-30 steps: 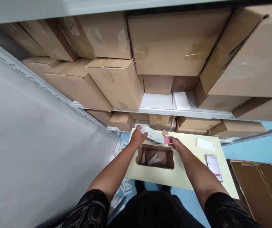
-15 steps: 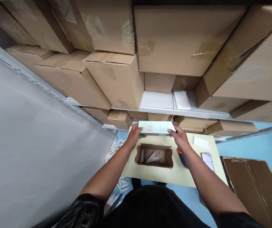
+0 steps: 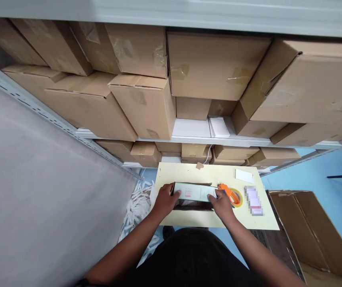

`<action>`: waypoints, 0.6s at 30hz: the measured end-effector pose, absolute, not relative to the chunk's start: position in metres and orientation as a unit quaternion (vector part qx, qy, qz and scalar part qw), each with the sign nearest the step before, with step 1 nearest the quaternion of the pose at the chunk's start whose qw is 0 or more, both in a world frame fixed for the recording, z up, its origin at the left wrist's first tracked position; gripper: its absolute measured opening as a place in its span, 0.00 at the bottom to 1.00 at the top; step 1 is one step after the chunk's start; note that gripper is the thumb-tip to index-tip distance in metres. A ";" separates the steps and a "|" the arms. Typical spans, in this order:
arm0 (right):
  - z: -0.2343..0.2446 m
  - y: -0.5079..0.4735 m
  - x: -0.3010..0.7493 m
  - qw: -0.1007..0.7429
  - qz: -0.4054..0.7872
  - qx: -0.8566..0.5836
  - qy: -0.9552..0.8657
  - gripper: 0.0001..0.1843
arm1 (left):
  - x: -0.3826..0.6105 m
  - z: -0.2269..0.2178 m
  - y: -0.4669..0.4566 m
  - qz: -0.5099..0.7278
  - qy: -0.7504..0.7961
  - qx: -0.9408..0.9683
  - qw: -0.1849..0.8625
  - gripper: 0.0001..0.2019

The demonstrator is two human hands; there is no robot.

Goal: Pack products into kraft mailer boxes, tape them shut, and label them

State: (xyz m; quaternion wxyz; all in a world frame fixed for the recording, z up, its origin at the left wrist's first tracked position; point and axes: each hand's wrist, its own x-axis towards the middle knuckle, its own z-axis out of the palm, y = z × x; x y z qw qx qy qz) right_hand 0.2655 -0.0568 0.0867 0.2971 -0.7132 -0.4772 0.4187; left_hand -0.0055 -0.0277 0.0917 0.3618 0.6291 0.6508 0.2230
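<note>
A pale green box (image 3: 195,192) with small print is held level between both hands, at the mouth of an open brown carton (image 3: 195,207). My left hand (image 3: 166,199) grips its left end, thumb on top. My right hand (image 3: 220,202) closes on the right end in the same way. The box covers the far part of the carton's opening; how deep it sits I cannot tell. Just right of my right hand lie an orange tape dispenser (image 3: 226,191) and a roll of yellow tape (image 3: 237,197).
The carton stands on a pale yellow table (image 3: 177,171). A white box (image 3: 244,175) and a phone (image 3: 254,201) lie on its right side. Shelves of cardboard boxes (image 3: 141,105) rise behind. White paper scraps (image 3: 136,203) cover the floor left; a large open carton (image 3: 296,223) stands right.
Both hands have brought the pale green box down and toward me, from above the table's far part to the carton's opening. The view has shifted, showing more of the tape dispenser.
</note>
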 end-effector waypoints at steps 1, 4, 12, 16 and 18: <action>0.083 -0.057 0.264 0.273 0.404 -0.722 -0.491 0.16 | -0.007 0.091 -0.026 0.202 0.655 0.636 0.356 0.20; 0.074 -0.057 0.263 0.210 0.363 -0.739 -0.527 0.14 | -0.009 0.092 -0.027 0.148 0.676 0.639 0.337 0.22; 0.050 -0.057 0.278 0.102 0.242 -0.744 -0.614 0.10 | 0.005 0.087 -0.049 0.035 0.682 0.655 0.323 0.24; 0.038 -0.060 0.286 0.075 0.203 -0.725 -0.654 0.10 | 0.009 0.071 -0.057 0.042 0.671 0.649 0.356 0.22; 0.035 -0.061 0.286 0.053 0.175 -0.712 -0.678 0.11 | 0.009 0.061 -0.058 0.075 0.658 0.666 0.343 0.22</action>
